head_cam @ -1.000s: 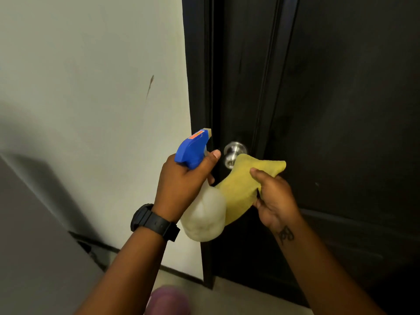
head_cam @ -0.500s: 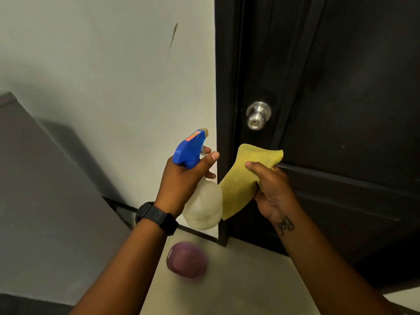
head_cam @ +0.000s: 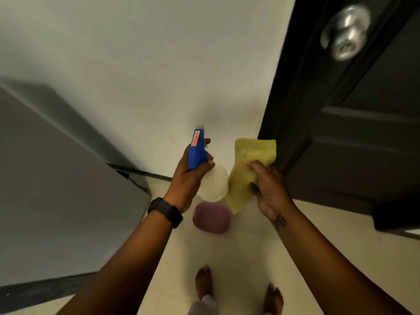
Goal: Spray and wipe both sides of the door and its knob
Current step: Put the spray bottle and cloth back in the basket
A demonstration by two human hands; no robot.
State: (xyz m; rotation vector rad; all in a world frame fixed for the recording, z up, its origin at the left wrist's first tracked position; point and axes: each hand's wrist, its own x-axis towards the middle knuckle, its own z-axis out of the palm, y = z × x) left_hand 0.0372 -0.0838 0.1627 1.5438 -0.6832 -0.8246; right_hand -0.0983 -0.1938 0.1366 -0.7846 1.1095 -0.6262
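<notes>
The left hand (head_cam: 188, 178) is curled round the neck of the bottle (head_cam: 197, 153), thumb over the blue spray head and a finger out front near the trigger; whether it presses the trigger I cannot tell. A dark watch (head_cam: 166, 211) sits on that wrist. Just beside it the right hand (head_cam: 270, 187) pinches a yellow cloth (head_cam: 250, 160), which hangs loose above and below the fingers and touches nothing else. Under both hands a blurred purple tub (head_cam: 212, 218) rests on the floor (head_cam: 250, 258), near where it meets the wall (head_cam: 159, 64). Bare feet (head_cam: 203, 280) stand at the floor's near edge.

The door (head_cam: 363, 133) is off to the right, its dark frame near the cloth but apart from it. The knob (head_cam: 345, 35) is high at the top right, well apart from both hands.

The nozzle faces the wall, not the door, so this looks like a pause between passes, with neither spraying nor wiping under way. The next move calls for lifting both hands, turning the nozzle right onto the knob or panel, squeezing, then pressing the cloth flat to the wet patch.
</notes>
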